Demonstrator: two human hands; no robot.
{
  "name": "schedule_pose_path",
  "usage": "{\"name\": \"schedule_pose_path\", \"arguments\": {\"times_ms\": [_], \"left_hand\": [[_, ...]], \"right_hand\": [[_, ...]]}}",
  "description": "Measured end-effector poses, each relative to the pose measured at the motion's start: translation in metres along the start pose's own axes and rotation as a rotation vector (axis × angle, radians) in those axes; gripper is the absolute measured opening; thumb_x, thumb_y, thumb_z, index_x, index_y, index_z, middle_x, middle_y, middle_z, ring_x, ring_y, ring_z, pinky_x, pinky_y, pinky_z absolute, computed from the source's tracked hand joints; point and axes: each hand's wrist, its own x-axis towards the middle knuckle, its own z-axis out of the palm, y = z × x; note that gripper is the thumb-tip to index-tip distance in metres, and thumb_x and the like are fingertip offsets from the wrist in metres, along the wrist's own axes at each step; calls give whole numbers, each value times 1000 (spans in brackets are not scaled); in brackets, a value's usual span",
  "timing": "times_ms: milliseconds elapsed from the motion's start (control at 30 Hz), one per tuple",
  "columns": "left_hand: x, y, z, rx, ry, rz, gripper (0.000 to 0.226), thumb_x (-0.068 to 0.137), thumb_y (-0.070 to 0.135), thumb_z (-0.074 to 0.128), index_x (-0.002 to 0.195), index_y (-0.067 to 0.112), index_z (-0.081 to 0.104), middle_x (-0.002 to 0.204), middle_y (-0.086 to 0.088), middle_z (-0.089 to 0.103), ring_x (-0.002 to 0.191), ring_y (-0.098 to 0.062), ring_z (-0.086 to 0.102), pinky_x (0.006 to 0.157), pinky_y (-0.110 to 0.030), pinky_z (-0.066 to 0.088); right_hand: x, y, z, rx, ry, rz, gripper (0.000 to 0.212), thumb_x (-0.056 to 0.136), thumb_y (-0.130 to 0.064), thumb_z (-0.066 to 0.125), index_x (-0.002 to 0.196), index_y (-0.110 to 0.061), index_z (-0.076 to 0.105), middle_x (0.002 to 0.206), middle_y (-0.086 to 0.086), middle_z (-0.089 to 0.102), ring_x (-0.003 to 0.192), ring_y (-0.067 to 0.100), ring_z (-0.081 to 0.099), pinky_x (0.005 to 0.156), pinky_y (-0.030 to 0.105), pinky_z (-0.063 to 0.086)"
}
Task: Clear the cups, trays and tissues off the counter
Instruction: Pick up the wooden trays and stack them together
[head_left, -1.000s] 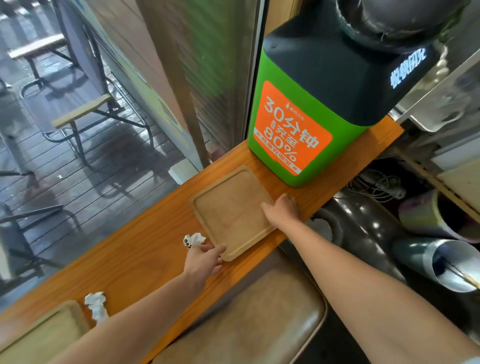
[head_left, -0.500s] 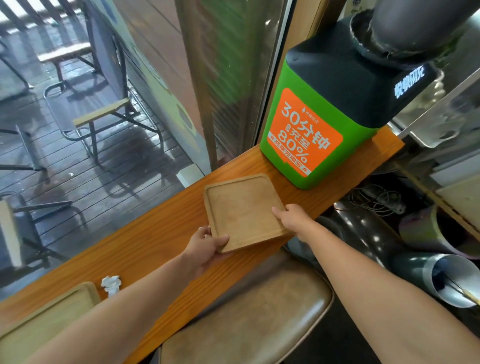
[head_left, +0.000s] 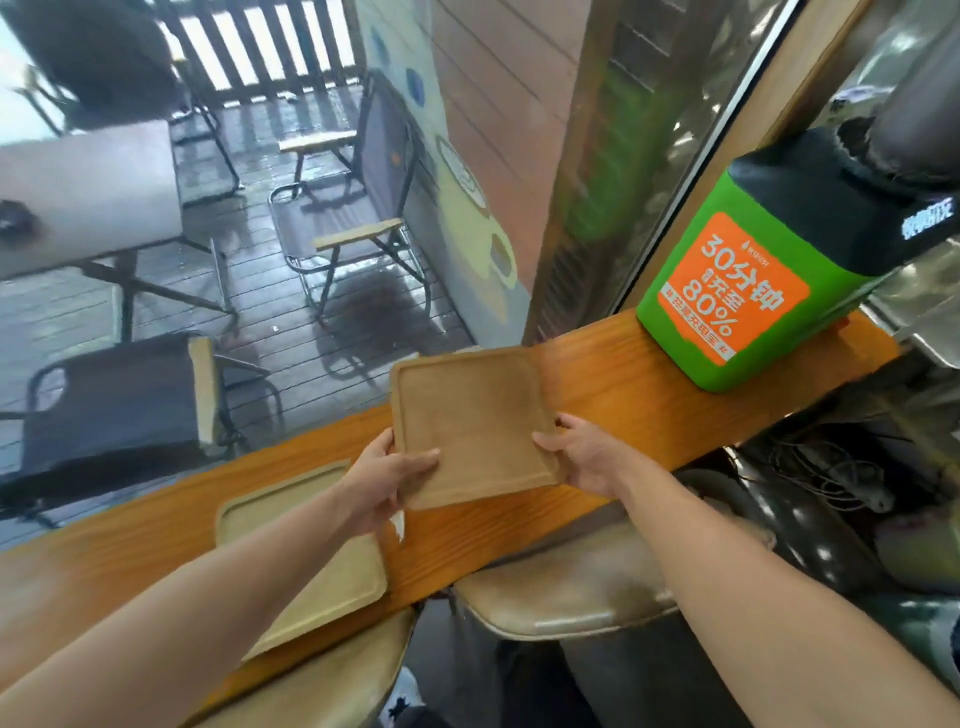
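Hands on the tray: left hand (head_left: 387, 480) clamps the near-left corner of the square wooden tray (head_left: 475, 423), thumb on top, fingers under. Right hand (head_left: 584, 457) pinches the near-right edge the same way. Both closed on it, and the tray looks lifted off the counter (head_left: 634, 395) with its far edge tilted up toward the window.

A scrap of white tissue (head_left: 399, 522) pokes out below the left palm, against the tray's near-left corner — can't tell whether the fingers hold it or it just sits behind them.

Second tray (head_left: 332, 566), lighter wood, lies flat on the counter just left of the held one. The left forearm crosses over it and its near corner overhangs the counter's front edge.

Edges and room:
- Counter is a narrow orange-brown plank; back edge runs along the window glass, front edge sits over 2 padded stools (head_left: 566, 592).
- To the right, bare plank between the held tray and the green charging box (head_left: 748, 291), which fills the counter's depth near the right end.
- To the left, beyond the second tray, bare wood runs to the frame edge.
- Held tray's far-right corner is near the wooden window post — apart, not touching.
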Motion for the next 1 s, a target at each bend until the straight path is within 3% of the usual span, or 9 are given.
{"name": "schedule_pose_path", "arguments": {"times_ms": [100, 167, 267, 367, 500, 633, 767, 1000], "left_hand": [[-34, -16, -50, 11, 88, -7, 55, 84, 2, 74, 130, 22, 51, 117, -9, 68, 100, -29, 70, 66, -38, 61], [-54, -28, -81, 39, 137, -27, 51, 86, -1, 71, 128, 20, 51, 112, -9, 68, 95, -27, 70, 65, -38, 62], [-78, -47, -124, 76, 203, -57, 48, 88, -2, 69, 129, 14, 51, 109, -10, 69, 94, -27, 70, 76, -42, 62], [-90, -65, -158, 95, 254, -96, 54, 87, -1, 70, 136, 8, 48, 120, -13, 65, 105, -29, 65, 90, -46, 57], [-92, -87, -186, 104, 315, -121, 58, 85, 3, 74, 138, 8, 50, 127, -12, 63, 117, -31, 59, 105, -51, 48], [-88, -104, -201, 137, 384, -127, 63, 83, 8, 78, 138, 9, 48, 127, -11, 62, 118, -30, 58, 105, -49, 47], [-81, -111, -208, 163, 443, -105, 60, 82, 9, 79, 134, 9, 50, 125, -10, 63, 113, -27, 58, 101, -45, 49], [-72, -114, -213, 319, 515, -72, 43, 80, 15, 82, 115, 18, 57, 104, 1, 64, 99, -20, 59, 88, -36, 52]], "right_hand": [[-4, 20, 61, -84, -76, 15, 53, 94, -2, 63, 138, -23, 40, 134, 11, 60, 119, 34, 61, 97, 52, 52], [-7, 35, 96, -143, -122, 64, 49, 95, -1, 61, 133, -24, 41, 132, 12, 61, 117, 35, 62, 98, 54, 52], [-10, 59, 140, -231, -145, 119, 44, 93, -6, 66, 131, -19, 49, 126, 11, 65, 112, 33, 66, 92, 52, 57], [-10, 78, 174, -302, -131, 135, 42, 90, -10, 70, 129, -17, 54, 120, 9, 69, 106, 30, 68, 81, 47, 61], [-5, 97, 205, -346, -89, 147, 35, 91, -5, 66, 121, -19, 55, 117, 8, 68, 106, 29, 67, 89, 51, 58], [-2, 108, 218, -356, -116, 154, 30, 91, -3, 64, 111, -24, 59, 118, 7, 69, 109, 28, 65, 94, 49, 55], [0, 111, 230, -414, -98, 149, 29, 94, -3, 61, 114, -24, 62, 114, 4, 72, 104, 25, 67, 81, 40, 56], [9, 112, 242, -569, -21, 140, 36, 95, -4, 58, 130, -13, 57, 127, 8, 65, 119, 29, 59, 108, 51, 44]]}}
